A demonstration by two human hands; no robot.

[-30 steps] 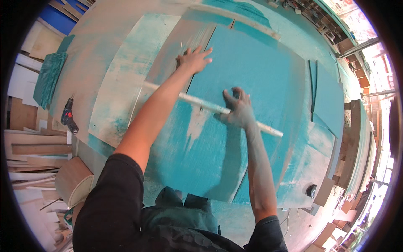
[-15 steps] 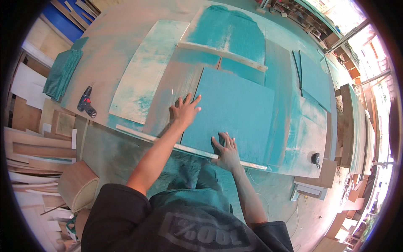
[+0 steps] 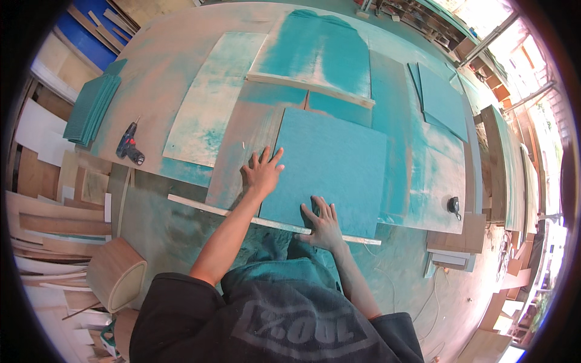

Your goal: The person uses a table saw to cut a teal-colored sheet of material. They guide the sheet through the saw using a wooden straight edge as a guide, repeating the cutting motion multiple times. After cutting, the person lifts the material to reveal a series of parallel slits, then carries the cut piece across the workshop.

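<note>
A square teal-painted board (image 3: 333,166) lies flat on a big paint-stained worktable (image 3: 181,66). My left hand (image 3: 262,173) rests flat on the board's left edge with fingers spread. My right hand (image 3: 322,222) presses flat on the board's near edge, fingers apart, stained with teal paint. A long thin pale strip of wood (image 3: 242,216) runs along the table's near edge just below both hands. Neither hand grips anything.
A cordless drill (image 3: 129,146) lies at the table's left. A stack of teal boards (image 3: 91,109) sits farther left, more teal panels (image 3: 442,100) at the right. A wooden batten (image 3: 308,89) crosses the table behind. A tape measure (image 3: 455,206) sits right. Wood offcuts (image 3: 48,224) pile at left.
The view has pulled back from the table. Both hands slid toward me across the teal board, the right hand leaving the pale strip to rest on the board's near edge.
</note>
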